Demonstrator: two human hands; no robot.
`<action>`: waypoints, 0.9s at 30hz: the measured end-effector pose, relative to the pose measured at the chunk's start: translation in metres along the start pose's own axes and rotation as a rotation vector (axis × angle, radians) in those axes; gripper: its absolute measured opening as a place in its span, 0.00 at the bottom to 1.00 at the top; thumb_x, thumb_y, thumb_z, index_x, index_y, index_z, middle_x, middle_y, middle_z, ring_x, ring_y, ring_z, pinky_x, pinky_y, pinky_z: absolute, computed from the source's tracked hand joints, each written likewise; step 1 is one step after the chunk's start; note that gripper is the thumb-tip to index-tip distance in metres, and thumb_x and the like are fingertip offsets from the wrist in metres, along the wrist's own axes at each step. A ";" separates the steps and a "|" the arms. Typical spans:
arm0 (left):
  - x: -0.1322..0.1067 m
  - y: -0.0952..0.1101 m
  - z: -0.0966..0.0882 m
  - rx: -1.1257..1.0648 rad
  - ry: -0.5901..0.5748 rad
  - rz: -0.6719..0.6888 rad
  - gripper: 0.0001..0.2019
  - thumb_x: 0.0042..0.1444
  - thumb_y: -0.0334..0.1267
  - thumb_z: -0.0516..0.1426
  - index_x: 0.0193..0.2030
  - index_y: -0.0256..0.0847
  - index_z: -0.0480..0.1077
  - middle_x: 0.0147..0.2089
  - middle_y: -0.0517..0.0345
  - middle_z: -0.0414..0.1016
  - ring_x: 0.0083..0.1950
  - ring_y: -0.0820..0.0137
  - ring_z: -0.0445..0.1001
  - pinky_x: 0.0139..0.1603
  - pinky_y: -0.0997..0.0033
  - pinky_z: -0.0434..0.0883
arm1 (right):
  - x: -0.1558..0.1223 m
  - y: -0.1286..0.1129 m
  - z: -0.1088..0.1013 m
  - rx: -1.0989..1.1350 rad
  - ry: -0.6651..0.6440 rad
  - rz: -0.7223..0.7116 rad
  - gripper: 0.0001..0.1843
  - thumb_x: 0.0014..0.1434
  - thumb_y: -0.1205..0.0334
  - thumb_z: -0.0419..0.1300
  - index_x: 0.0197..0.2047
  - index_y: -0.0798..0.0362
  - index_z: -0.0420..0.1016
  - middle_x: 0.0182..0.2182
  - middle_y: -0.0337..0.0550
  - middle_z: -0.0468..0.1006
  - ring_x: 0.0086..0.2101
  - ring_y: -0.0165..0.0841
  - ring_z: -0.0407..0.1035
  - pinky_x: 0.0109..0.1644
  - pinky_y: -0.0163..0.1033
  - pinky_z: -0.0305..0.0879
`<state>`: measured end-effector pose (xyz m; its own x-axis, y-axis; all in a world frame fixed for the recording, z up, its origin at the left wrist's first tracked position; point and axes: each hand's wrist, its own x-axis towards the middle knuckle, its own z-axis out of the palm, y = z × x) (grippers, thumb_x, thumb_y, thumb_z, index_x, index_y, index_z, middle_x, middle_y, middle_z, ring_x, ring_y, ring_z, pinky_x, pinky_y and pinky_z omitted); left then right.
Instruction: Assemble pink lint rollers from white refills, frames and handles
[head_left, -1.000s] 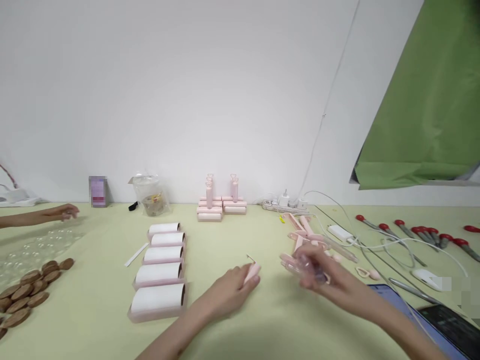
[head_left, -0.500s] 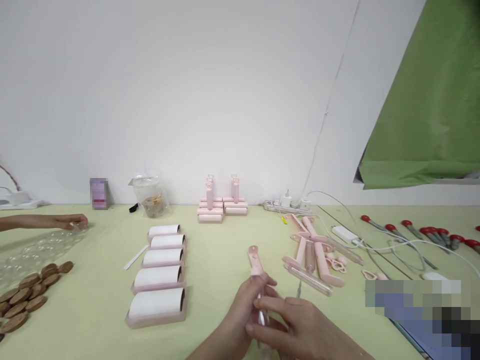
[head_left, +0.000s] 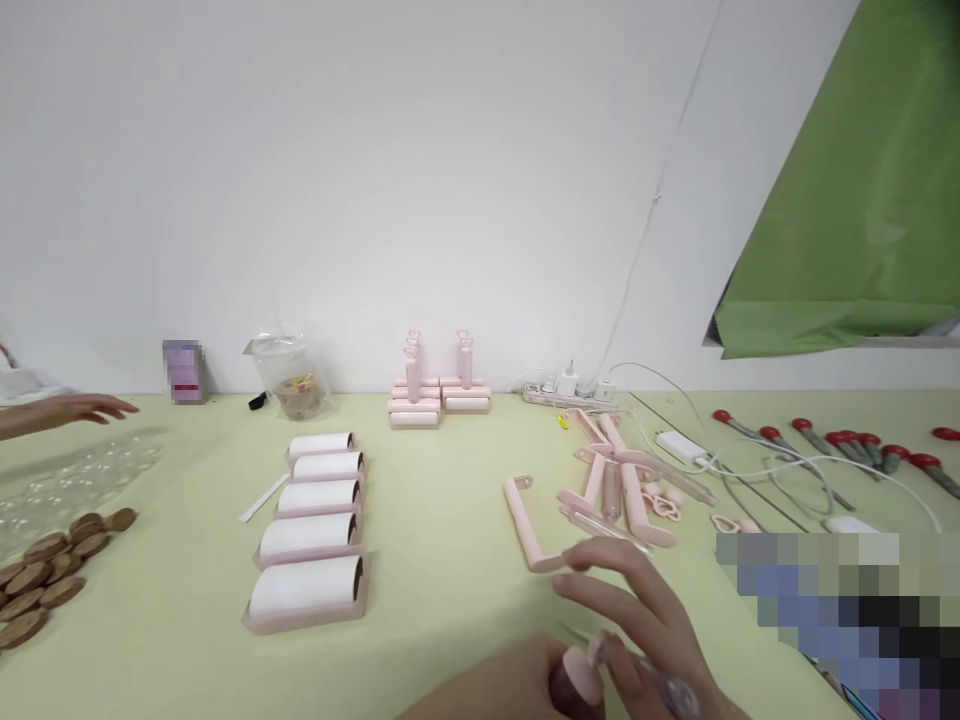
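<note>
At the bottom edge my left hand (head_left: 517,690) is closed around a pink handle piece (head_left: 577,682), its round end showing. My right hand (head_left: 637,625) sits right beside it, fingers curled against the same piece and a clear tube at its side, index finger stretched forward. A pink L-shaped bar (head_left: 529,525) lies on the table just ahead of my right hand. Further right is a heap of pink roller parts (head_left: 619,485) with small heart-shaped pieces.
Several white lint rolls in pink trays (head_left: 315,530) stand in a column at left centre. Stacked pink rollers (head_left: 439,395) sit by the wall. Another person's hand (head_left: 71,408) reaches over bubble wrap at far left, near brown discs (head_left: 45,580). Cables, a power strip (head_left: 570,395) and red-handled tools (head_left: 847,445) lie right.
My hands have dropped toward the bottom edge with the pink piece. A pink L-shaped bar now lies on the table. The other person's hand has drawn back left.
</note>
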<state>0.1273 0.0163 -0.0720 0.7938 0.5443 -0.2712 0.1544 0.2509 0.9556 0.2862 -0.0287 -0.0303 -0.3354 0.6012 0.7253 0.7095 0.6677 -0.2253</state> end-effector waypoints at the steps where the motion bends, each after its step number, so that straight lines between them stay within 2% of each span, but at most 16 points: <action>1: 0.001 0.000 -0.001 0.054 0.001 0.015 0.13 0.38 0.40 0.62 0.20 0.40 0.60 0.17 0.68 0.57 0.18 0.80 0.54 0.16 0.79 0.48 | 0.004 0.000 -0.002 0.008 0.022 0.006 0.15 0.62 0.61 0.39 0.35 0.52 0.66 0.27 0.46 0.72 0.28 0.33 0.68 0.28 0.36 0.61; 4: 0.005 0.004 0.001 0.321 0.038 0.069 0.13 0.46 0.40 0.56 0.18 0.41 0.56 0.16 0.68 0.53 0.17 0.80 0.49 0.16 0.77 0.45 | 0.007 -0.004 -0.001 0.056 -0.007 0.081 0.19 0.61 0.65 0.38 0.22 0.51 0.61 0.14 0.37 0.66 0.17 0.27 0.61 0.21 0.32 0.55; 7: 0.003 0.013 0.007 0.522 0.076 0.077 0.12 0.49 0.39 0.49 0.17 0.41 0.55 0.16 0.67 0.51 0.16 0.79 0.48 0.15 0.77 0.45 | 0.006 -0.004 0.002 0.141 0.018 0.169 0.22 0.61 0.63 0.39 0.19 0.51 0.61 0.13 0.36 0.66 0.15 0.26 0.61 0.20 0.32 0.55; 10: -0.002 0.024 0.012 0.635 0.007 0.088 0.09 0.45 0.36 0.51 0.16 0.41 0.58 0.16 0.67 0.54 0.17 0.78 0.51 0.17 0.77 0.50 | 0.009 0.010 -0.003 0.240 0.077 0.508 0.27 0.61 0.59 0.38 0.13 0.50 0.59 0.10 0.36 0.63 0.14 0.27 0.60 0.19 0.32 0.57; 11: -0.003 0.028 0.011 0.667 0.022 0.115 0.09 0.44 0.35 0.52 0.16 0.41 0.58 0.16 0.66 0.56 0.17 0.78 0.53 0.18 0.77 0.51 | 0.012 0.017 -0.007 0.226 0.083 0.645 0.28 0.61 0.57 0.38 0.12 0.50 0.59 0.09 0.37 0.63 0.14 0.28 0.60 0.19 0.32 0.58; 13: -0.003 0.033 0.007 0.740 0.127 0.188 0.09 0.45 0.37 0.52 0.18 0.41 0.57 0.17 0.66 0.57 0.19 0.77 0.54 0.21 0.77 0.53 | 0.019 0.033 -0.012 0.137 0.061 0.829 0.28 0.61 0.55 0.38 0.12 0.50 0.60 0.10 0.38 0.64 0.16 0.30 0.62 0.21 0.33 0.59; 15: 0.000 0.036 -0.003 0.799 0.234 0.243 0.05 0.45 0.37 0.52 0.24 0.41 0.59 0.20 0.66 0.58 0.21 0.76 0.57 0.23 0.77 0.55 | 0.025 0.046 -0.016 0.048 -0.012 0.904 0.27 0.59 0.52 0.40 0.14 0.51 0.64 0.11 0.38 0.67 0.17 0.32 0.64 0.21 0.34 0.59; 16: 0.002 0.037 -0.008 0.800 0.263 0.254 0.05 0.47 0.37 0.51 0.31 0.41 0.60 0.23 0.65 0.59 0.23 0.75 0.59 0.25 0.76 0.56 | 0.027 0.050 -0.017 0.010 -0.057 0.922 0.26 0.58 0.50 0.42 0.17 0.51 0.68 0.13 0.39 0.70 0.19 0.34 0.66 0.22 0.35 0.60; 17: 0.004 0.038 -0.014 0.775 0.290 0.262 0.09 0.49 0.37 0.50 0.39 0.40 0.59 0.26 0.63 0.61 0.26 0.73 0.61 0.27 0.76 0.58 | 0.028 0.053 -0.017 -0.022 -0.092 0.923 0.25 0.58 0.49 0.43 0.21 0.51 0.72 0.16 0.39 0.74 0.21 0.36 0.68 0.24 0.36 0.61; 19: 0.011 0.037 -0.025 0.727 0.375 0.270 0.18 0.55 0.37 0.44 0.52 0.37 0.50 0.32 0.58 0.64 0.31 0.70 0.64 0.32 0.74 0.60 | 0.027 0.056 -0.015 -0.063 -0.128 0.886 0.23 0.58 0.48 0.44 0.32 0.49 0.76 0.28 0.41 0.79 0.28 0.39 0.71 0.29 0.38 0.63; 20: 0.015 0.036 -0.029 0.741 0.430 0.263 0.20 0.57 0.39 0.41 0.56 0.36 0.47 0.34 0.55 0.65 0.33 0.68 0.65 0.34 0.72 0.61 | 0.025 0.058 -0.014 -0.069 -0.131 0.859 0.23 0.59 0.47 0.43 0.37 0.48 0.75 0.33 0.42 0.79 0.32 0.40 0.72 0.32 0.39 0.64; 22: 0.025 0.033 -0.036 0.857 0.540 0.250 0.22 0.58 0.44 0.42 0.57 0.37 0.49 0.36 0.53 0.66 0.37 0.63 0.65 0.38 0.67 0.60 | 0.022 0.063 -0.013 -0.028 -0.094 0.791 0.21 0.59 0.47 0.44 0.41 0.48 0.73 0.41 0.43 0.76 0.38 0.40 0.71 0.37 0.40 0.65; 25: 0.037 0.025 -0.041 1.013 0.645 0.231 0.24 0.57 0.50 0.43 0.54 0.36 0.58 0.43 0.47 0.66 0.46 0.57 0.61 0.46 0.60 0.58 | 0.020 0.071 -0.015 0.056 0.003 0.690 0.20 0.59 0.48 0.45 0.37 0.50 0.74 0.40 0.44 0.76 0.42 0.40 0.69 0.40 0.40 0.65; 27: 0.039 0.020 -0.044 1.005 0.657 0.212 0.31 0.56 0.54 0.41 0.59 0.34 0.52 0.50 0.43 0.62 0.52 0.56 0.58 0.52 0.57 0.54 | 0.024 0.071 -0.022 0.088 0.068 0.631 0.20 0.60 0.49 0.45 0.34 0.51 0.73 0.35 0.45 0.76 0.41 0.39 0.69 0.42 0.41 0.64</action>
<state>0.1353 0.0778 -0.0685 0.4543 0.8740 0.1725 0.6756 -0.4642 0.5727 0.3419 0.0239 -0.0148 0.1724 0.8629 0.4750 0.7030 0.2300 -0.6730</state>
